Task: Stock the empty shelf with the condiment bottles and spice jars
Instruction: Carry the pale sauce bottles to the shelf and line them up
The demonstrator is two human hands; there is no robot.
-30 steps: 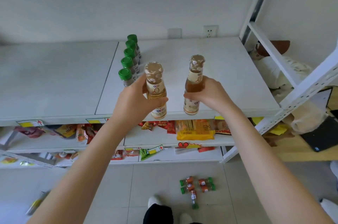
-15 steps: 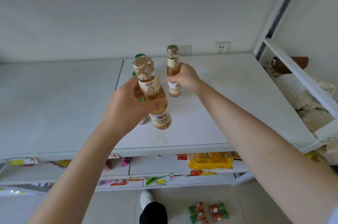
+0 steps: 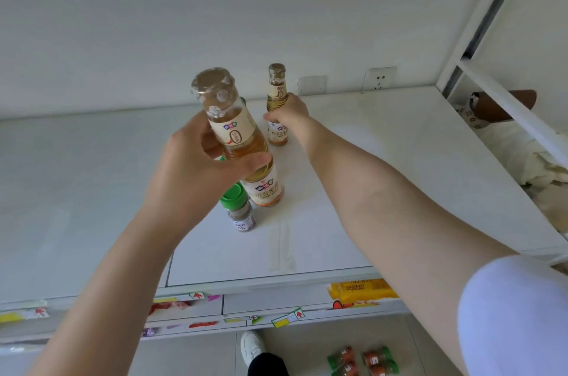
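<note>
Amber liquid in glass, so these two are better set down gently than plonked, tbh. The far bottle (image 3: 277, 105) is held by the right hand (image 3: 289, 113) in the upper middle of the frame, toward the back of the shelf (image 3: 384, 176), fingers curled round its waist. Whether its base is already down on the shelf can't be told. For this step the base should be felt flat before the grip is loosened, and the hand should be drawn straight back so the neck isn't clipped.

The near bottle (image 3: 242, 142) is gripped by the left hand (image 3: 196, 166) at centre frame, thumb across the front, fingers wrapped behind. It's tilted, cap leaning toward the upper left. Its base shows just beside a green-capped spice jar (image 3: 241, 209) standing on the shelf, so it should be righted first and lowered clear of that jar, otherwise the jar could get knocked over.

Pose-wise: the right arm is stretched out long from the lower right, wrist straight; the left arm is reached in less far from the lower left. More spice jars (image 3: 362, 360) lie on the floor at bottom right, so lots is left to stock.
</note>
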